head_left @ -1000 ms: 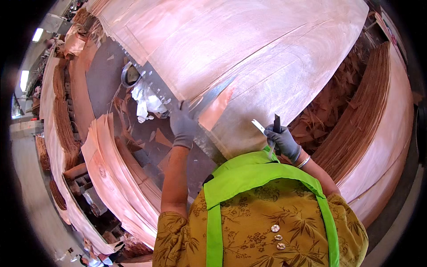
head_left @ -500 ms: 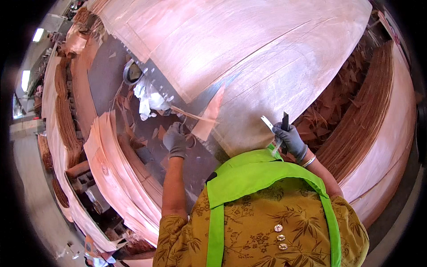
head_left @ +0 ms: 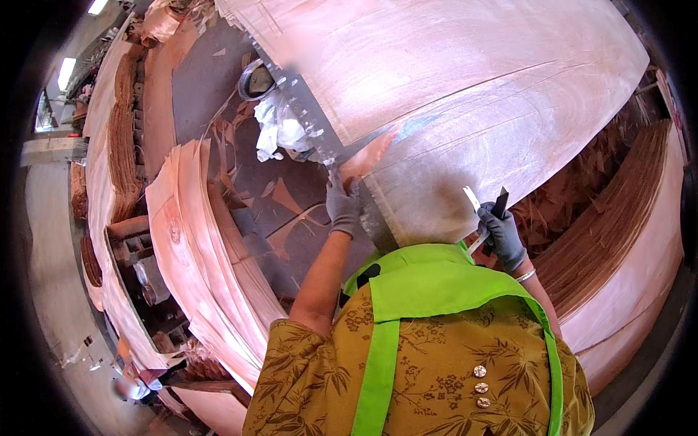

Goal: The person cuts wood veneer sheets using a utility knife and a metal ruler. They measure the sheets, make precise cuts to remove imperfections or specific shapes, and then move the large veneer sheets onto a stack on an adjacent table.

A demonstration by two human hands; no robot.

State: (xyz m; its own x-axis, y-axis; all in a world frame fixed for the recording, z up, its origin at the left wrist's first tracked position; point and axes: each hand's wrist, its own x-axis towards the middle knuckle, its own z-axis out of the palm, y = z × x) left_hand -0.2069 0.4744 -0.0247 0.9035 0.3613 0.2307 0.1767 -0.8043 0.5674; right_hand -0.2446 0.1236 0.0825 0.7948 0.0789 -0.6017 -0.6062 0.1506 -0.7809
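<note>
My left hand [head_left: 342, 208], in a grey glove, is at the near end of a tapered orange veneer piece [head_left: 374, 155], with its fingers closed on that end. The piece lies in a wedge-shaped gap in a large pale wood veneer sheet [head_left: 451, 138], where a bluish patch shows beyond it. My right hand [head_left: 503, 238], also gloved, is closed around a slim white tool [head_left: 472, 198] and a flat black tool [head_left: 500, 203]. Both stick up out of the fist above the sheet's near right part. Their exact kind is unclear.
A round metal container [head_left: 256, 81] and crumpled white plastic [head_left: 278, 131] sit left of the sheet. Veneer scraps [head_left: 287, 196] lie below them. Stacked veneers stand at left [head_left: 193, 247] and right [head_left: 618, 218], with more scraps [head_left: 582, 182] by the right stack.
My left hand has moved up and right to the veneer piece, which now lies further into the gap. My right hand still holds both tools. The whole view has shifted.
</note>
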